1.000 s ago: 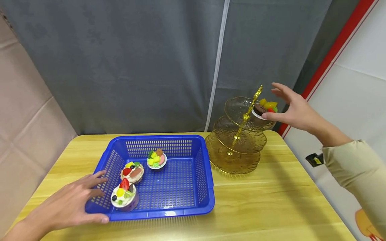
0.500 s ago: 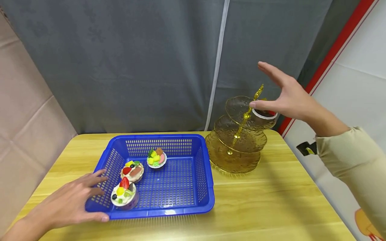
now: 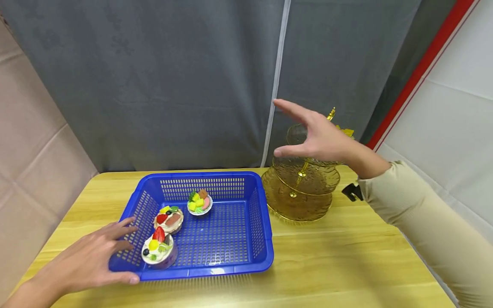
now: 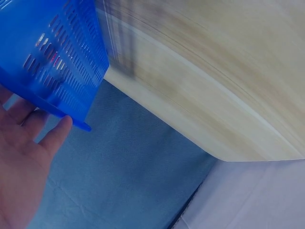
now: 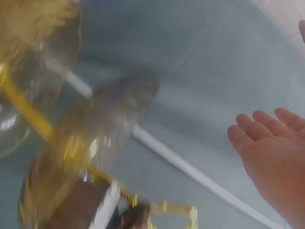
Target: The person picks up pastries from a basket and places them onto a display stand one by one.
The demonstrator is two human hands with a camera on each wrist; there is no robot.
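Observation:
My left hand [image 3: 90, 259] rests at the near left corner of a blue plastic basket [image 3: 231, 270], fingers spread over the rim. In the left wrist view its fingertips touch the basket's rim [image 4: 43, 110]. Three toy dessert cups sit in the basket: a white-topped strawberry cup [image 3: 158, 251], a cream cup [image 3: 169, 220] and a yellow-topped fruit cup [image 3: 199, 202]. My right hand [image 3: 325, 139] hangs in the air before a gold three-tier stand [image 3: 300, 205], holding nothing. Behind it, a chocolate dessert cup [image 5: 81, 205] sits on the top tier, mostly hidden in the head view.
The wooden table [image 3: 327, 265] carries the basket on the left and the stand on the back right. A grey curtain [image 3: 185, 85] hangs behind the table. A white panel with a red edge [image 3: 427, 64] stands at the right, close to the right sleeve [image 3: 408, 201].
My right hand has come away from the chocolate dessert cup on the top tier, rising, then moving left and down with fingers spread. The left hand and basket stay put.

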